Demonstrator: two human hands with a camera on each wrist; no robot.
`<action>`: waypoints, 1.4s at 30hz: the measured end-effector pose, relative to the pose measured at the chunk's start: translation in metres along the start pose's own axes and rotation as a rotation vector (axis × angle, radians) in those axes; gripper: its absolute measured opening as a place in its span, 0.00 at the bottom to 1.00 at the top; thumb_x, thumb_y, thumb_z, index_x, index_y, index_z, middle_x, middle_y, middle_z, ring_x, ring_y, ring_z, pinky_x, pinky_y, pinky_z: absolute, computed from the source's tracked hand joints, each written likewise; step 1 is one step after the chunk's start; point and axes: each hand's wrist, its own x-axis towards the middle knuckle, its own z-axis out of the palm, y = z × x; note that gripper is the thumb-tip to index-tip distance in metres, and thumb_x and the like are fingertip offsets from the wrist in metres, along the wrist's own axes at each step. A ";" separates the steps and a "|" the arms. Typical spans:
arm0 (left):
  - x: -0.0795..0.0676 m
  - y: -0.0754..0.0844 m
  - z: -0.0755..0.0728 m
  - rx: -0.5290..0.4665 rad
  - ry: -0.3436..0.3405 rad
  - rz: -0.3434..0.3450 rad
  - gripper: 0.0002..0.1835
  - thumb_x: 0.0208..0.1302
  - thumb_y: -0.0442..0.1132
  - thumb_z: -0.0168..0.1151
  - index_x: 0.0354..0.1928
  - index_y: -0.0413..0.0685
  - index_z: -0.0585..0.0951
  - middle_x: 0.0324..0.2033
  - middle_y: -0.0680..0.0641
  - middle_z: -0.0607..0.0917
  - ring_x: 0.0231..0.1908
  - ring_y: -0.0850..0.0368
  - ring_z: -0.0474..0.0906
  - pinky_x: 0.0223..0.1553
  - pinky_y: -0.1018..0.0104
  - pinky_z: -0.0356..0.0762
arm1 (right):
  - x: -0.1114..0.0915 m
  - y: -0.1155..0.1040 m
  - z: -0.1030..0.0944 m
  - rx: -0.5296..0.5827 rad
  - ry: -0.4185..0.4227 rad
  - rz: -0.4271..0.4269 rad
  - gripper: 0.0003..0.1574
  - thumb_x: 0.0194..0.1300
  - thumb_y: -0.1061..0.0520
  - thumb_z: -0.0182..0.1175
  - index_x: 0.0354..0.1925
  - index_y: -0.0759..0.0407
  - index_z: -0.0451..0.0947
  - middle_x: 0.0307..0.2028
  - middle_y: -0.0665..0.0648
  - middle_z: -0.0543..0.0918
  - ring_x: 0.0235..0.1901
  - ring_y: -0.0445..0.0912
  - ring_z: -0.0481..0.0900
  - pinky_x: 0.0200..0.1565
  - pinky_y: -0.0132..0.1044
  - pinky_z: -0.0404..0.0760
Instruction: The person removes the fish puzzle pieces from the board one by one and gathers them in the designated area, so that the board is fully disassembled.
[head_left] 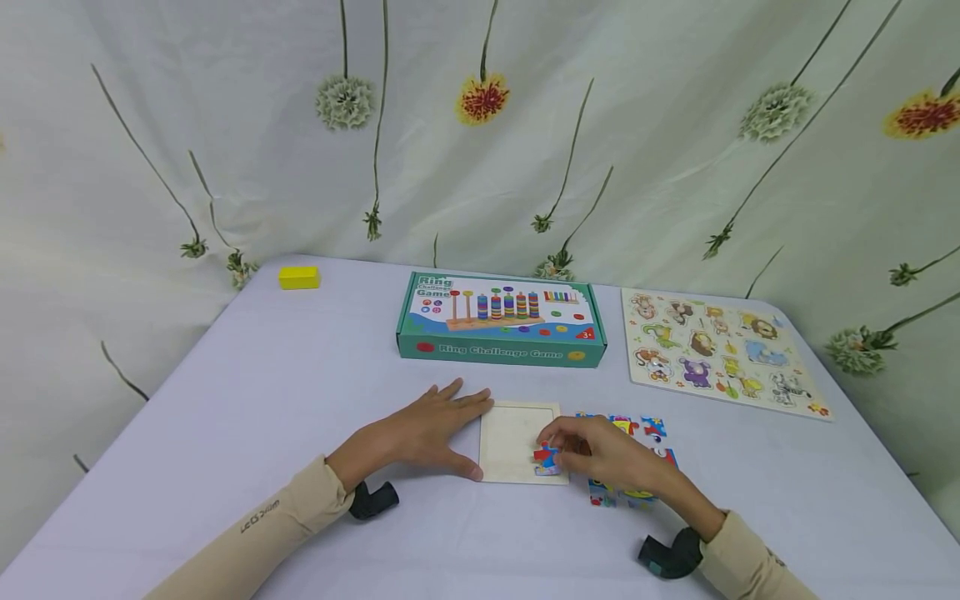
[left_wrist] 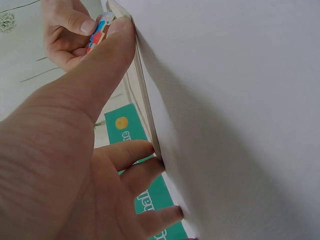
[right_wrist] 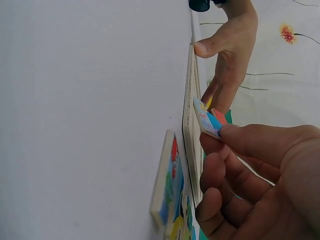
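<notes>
A shallow wooden puzzle tray (head_left: 510,433) with a raised rim lies on the table in front of the person. The left hand (head_left: 427,429) is spread at its left side, with thumb and fingertips against the edge; the left wrist view shows the thumb (left_wrist: 122,40) at one corner. Over the tray's right part, the right hand (head_left: 611,450) pinches a red and blue jigsaw piece (head_left: 546,458) between thumb and fingers. In the right wrist view this piece (right_wrist: 206,120) is tilted. Other colourful jigsaw pieces (head_left: 654,427) lie right of the tray, partly hidden under the right hand.
Behind the tray stands a green Ring Challenge Game box (head_left: 498,350). An animal picture board (head_left: 723,354) lies at the back right, and a yellow block (head_left: 298,277) at the back left. A flowered cloth (head_left: 660,167) hangs behind the white-covered table (head_left: 247,400).
</notes>
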 end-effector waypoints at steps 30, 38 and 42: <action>0.000 -0.001 -0.002 -0.010 -0.011 0.019 0.53 0.49 0.65 0.68 0.74 0.54 0.58 0.74 0.55 0.55 0.74 0.43 0.40 0.71 0.42 0.40 | -0.023 0.004 -0.018 0.015 0.108 0.033 0.12 0.67 0.60 0.58 0.49 0.53 0.76 0.28 0.49 0.78 0.26 0.40 0.75 0.31 0.29 0.76; -0.001 -0.001 -0.001 -0.007 -0.007 0.007 0.53 0.48 0.65 0.69 0.74 0.54 0.58 0.74 0.56 0.55 0.74 0.44 0.40 0.71 0.43 0.40 | -0.045 0.010 -0.031 0.051 0.132 0.064 0.11 0.68 0.60 0.58 0.49 0.55 0.75 0.28 0.51 0.77 0.28 0.42 0.76 0.32 0.30 0.75; 0.000 -0.001 -0.001 -0.003 -0.008 0.011 0.53 0.48 0.66 0.68 0.74 0.54 0.58 0.74 0.55 0.55 0.74 0.44 0.40 0.71 0.42 0.40 | -0.056 0.014 -0.036 0.080 0.129 0.077 0.11 0.68 0.60 0.57 0.49 0.58 0.75 0.28 0.53 0.77 0.27 0.42 0.76 0.30 0.32 0.74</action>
